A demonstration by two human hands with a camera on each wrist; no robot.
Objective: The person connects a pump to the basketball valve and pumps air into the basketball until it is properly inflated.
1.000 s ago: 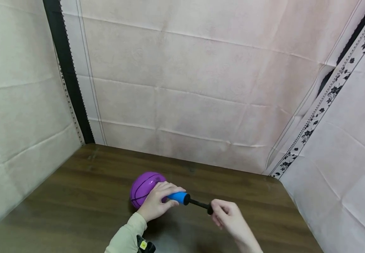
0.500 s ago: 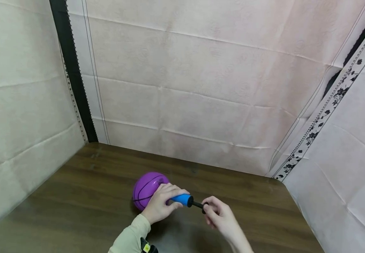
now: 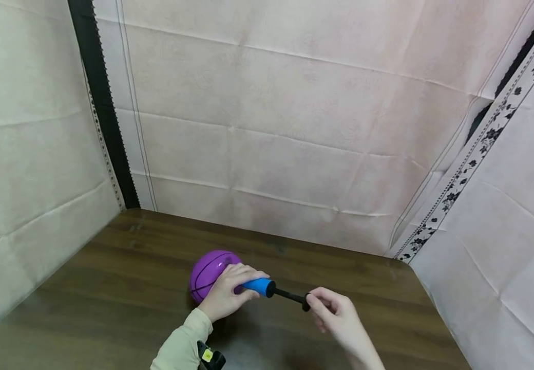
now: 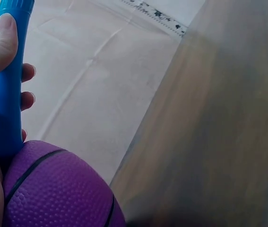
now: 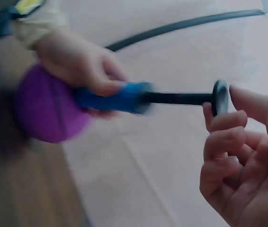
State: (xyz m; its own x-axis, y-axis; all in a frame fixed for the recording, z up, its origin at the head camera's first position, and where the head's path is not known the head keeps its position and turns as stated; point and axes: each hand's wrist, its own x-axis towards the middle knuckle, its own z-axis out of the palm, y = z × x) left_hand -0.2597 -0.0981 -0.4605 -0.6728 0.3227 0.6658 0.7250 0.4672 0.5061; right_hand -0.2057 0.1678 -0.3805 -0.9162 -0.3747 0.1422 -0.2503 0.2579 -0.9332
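A purple ball (image 3: 209, 275) with black lines sits on the wooden table. My left hand (image 3: 230, 294) grips the blue barrel of a hand pump (image 3: 259, 287), whose far end meets the ball; in the left wrist view the thumb lies along the barrel (image 4: 4, 104) just above the ball (image 4: 63, 189). From the barrel's other end a black rod (image 5: 178, 98) sticks out. My right hand (image 3: 336, 313) pinches the round black handle (image 5: 221, 98) at the rod's tip between thumb and fingers. Where pump and ball join is hidden behind the left hand.
The dark wooden table (image 3: 110, 288) is bounded by pale cloth at the back (image 3: 258, 154), left (image 3: 31, 169) and right (image 3: 507, 236). A black device with a yellow mark (image 3: 209, 355) is strapped to the left sleeve.
The right hand first pushed the black rod partway into the barrel, then drew it back out to the right. The left hand and ball shifted only slightly with the view.
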